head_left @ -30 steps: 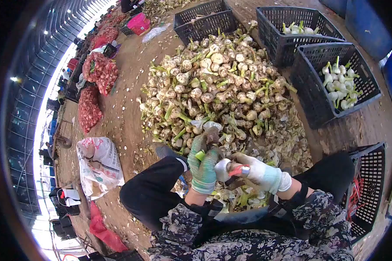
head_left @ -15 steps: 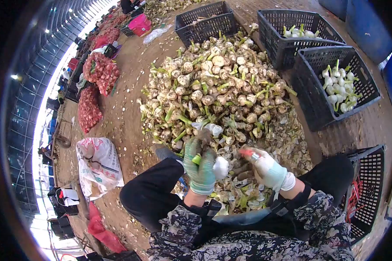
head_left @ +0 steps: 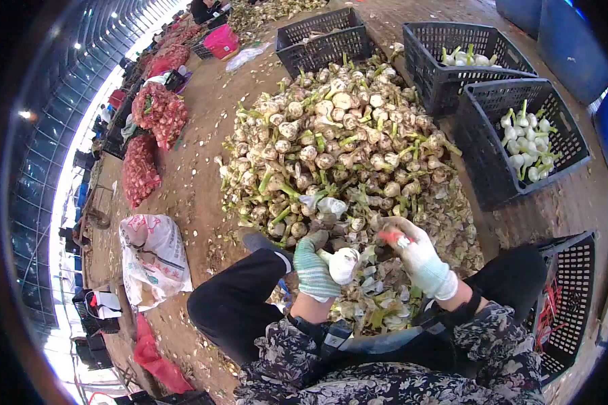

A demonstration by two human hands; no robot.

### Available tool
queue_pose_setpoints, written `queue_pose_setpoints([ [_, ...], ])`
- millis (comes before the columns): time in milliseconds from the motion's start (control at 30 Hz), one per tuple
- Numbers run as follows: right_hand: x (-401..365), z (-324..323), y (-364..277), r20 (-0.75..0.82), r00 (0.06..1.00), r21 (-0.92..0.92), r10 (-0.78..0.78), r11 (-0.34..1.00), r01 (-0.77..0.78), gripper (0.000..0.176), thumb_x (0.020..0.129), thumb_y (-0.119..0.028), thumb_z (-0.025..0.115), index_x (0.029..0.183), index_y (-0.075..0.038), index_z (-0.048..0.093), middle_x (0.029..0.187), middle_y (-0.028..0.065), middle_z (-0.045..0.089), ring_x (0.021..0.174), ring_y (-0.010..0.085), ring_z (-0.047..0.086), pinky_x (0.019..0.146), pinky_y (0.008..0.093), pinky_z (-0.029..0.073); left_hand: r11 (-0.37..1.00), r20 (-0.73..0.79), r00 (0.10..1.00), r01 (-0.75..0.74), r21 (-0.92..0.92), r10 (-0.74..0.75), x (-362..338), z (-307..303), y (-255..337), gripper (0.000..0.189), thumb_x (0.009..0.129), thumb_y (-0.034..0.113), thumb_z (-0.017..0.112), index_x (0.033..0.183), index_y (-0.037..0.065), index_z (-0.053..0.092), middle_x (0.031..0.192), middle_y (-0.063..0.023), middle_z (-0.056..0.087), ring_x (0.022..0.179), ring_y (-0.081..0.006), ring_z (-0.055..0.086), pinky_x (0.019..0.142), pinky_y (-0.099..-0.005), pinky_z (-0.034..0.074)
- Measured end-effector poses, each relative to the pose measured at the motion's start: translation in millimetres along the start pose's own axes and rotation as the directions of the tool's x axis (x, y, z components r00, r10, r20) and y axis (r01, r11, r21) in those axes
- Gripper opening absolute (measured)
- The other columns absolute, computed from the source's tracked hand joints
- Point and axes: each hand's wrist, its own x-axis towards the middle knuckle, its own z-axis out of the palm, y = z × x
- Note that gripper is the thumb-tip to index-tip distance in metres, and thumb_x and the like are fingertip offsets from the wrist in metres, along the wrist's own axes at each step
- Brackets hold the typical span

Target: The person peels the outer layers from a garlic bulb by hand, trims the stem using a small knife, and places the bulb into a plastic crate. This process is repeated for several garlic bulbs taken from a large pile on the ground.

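My left hand (head_left: 314, 268), in a green-and-white striped glove, is closed around the stem of a peeled white garlic bulb (head_left: 344, 265). The bulb sticks out on the right side of the hand, above scraps of skin. To its right, my right hand (head_left: 420, 262), in a pale glove, grips a small red-handled knife (head_left: 394, 237). Its blade is hard to make out. Knife and bulb are apart. Just beyond both hands rises a large heap of unpeeled garlic (head_left: 338, 145) with green stems. Peelings (head_left: 378, 300) lie between my knees.
Black crates with peeled garlic (head_left: 476, 145) (head_left: 439, 84) stand at the right. Another black crate (head_left: 324, 44) is behind the heap. A crate with red strings (head_left: 574, 304) sits by my right knee. At left are a white sack (head_left: 154, 260) and red net bags (head_left: 140, 169).
My left hand has turned, so the garlic bulb now shows more fully and its green stem end no longer shows. My right hand has shifted slightly right, still holding the knife.
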Motion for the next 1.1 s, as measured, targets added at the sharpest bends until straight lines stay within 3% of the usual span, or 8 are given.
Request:
queue_pose_setpoints([
  [133,-3,11,-37,0.503,0.832,-0.588,-0.232,0.614,0.527,0.045,0.075,-0.011,0.062,0.116,-0.002,0.048,0.108,0.0155,0.053,0.099,0.0282,0.052,0.086,0.0325,0.041,0.993,0.066,0.998,0.013,0.121,-0.021,-1,2,0,0.015,0.075,0.01,0.049,0.087,0.004,0.056,0.078,-0.008,0.058,0.066,-0.0207,0.055,0.061,-0.0322,0.049],
  [433,-25,29,-3,0.751,0.658,-0.607,-0.052,0.337,0.719,0.032,0.065,-0.009,0.059,0.098,-0.01,0.057,0.088,0.0111,0.056,0.086,0.0294,0.055,0.073,0.0371,0.045,0.991,0.085,0.988,0.13,0.01,-0.13,14,-12,14,0.019,0.074,0.01,0.045,0.087,0.002,0.056,0.079,-0.0126,0.06,0.069,-0.0244,0.058,0.061,-0.0341,0.05],
  [500,-23,19,6,0.713,0.68,-0.695,0.171,0.305,0.652,0.034,0.066,-0.011,0.058,0.1,-0.009,0.056,0.086,0.0133,0.056,0.085,0.0309,0.056,0.071,0.038,0.045,0.981,0.153,0.974,0.178,-0.071,-0.165,-3,0,22,0.018,0.075,0.011,0.045,0.086,0.003,0.056,0.079,-0.0118,0.06,0.067,-0.0235,0.058,0.06,-0.0354,0.05],
  [700,-4,39,-15,0.382,0.739,-0.589,-0.556,0.47,0.658,0.05,0.067,-0.017,0.059,0.113,-0.002,0.048,0.091,0.0188,0.055,0.085,0.0377,0.053,0.074,0.0369,0.044,0.927,0.156,0.914,0.373,0.044,-0.375,21,-30,-14,0.021,0.078,0.016,0.045,0.092,0.003,0.055,0.084,-0.011,0.06,0.075,-0.0232,0.059,0.071,-0.037,0.05],
  [867,-12,50,-4,0.345,0.766,-0.769,-0.543,0.304,0.562,0.032,0.07,-0.017,0.06,0.097,-0.003,0.054,0.077,0.016,0.059,0.07,0.0339,0.056,0.061,0.0375,0.045,0.789,0.558,0.829,-0.314,0.527,-0.043,20,-71,-63,0.024,0.088,0.022,0.037,0.095,0.007,0.054,0.09,-0.0089,0.059,0.083,-0.0227,0.057,0.076,-0.035,0.048],
  [933,-13,55,-10,0.189,0.912,-0.887,-0.363,0.336,0.318,0.027,0.067,-0.01,0.061,0.093,-0.004,0.056,0.071,0.016,0.059,0.066,0.034,0.057,0.059,0.0371,0.045,0.951,0.606,0.795,0.215,-0.221,-0.039,22,-60,-63,0.026,0.089,0.025,0.036,0.096,0.007,0.053,0.091,-0.0067,0.059,0.084,-0.0203,0.057,0.075,-0.034,0.047],
  [1033,4,43,14,0.026,0.95,-0.866,-0.311,0.468,0.177,0.021,0.077,-0.013,0.055,0.095,-0.002,0.056,0.065,0.0137,0.058,0.062,0.0295,0.059,0.056,0.0353,0.046,0.756,0.252,0.953,-0.291,0.586,0.17,7,-43,-55,0.023,0.083,0.015,0.045,0.101,0.003,0.053,0.092,-0.0098,0.059,0.08,-0.0169,0.058,0.069,-0.0294,0.049],
  [1100,22,32,9,-0.219,0.959,-0.188,0.178,0.957,-0.221,0.021,0.085,-0.017,0.048,0.097,-0.001,0.056,0.061,0.0069,0.058,0.059,0.0221,0.058,0.056,0.0339,0.046,0.941,0.238,0.97,-0.035,0.337,-0.049,9,-36,-45,0.027,0.08,0.012,0.044,0.104,0.001,0.053,0.091,-0.0086,0.06,0.079,-0.0153,0.058,0.068,-0.0275,0.049],
])
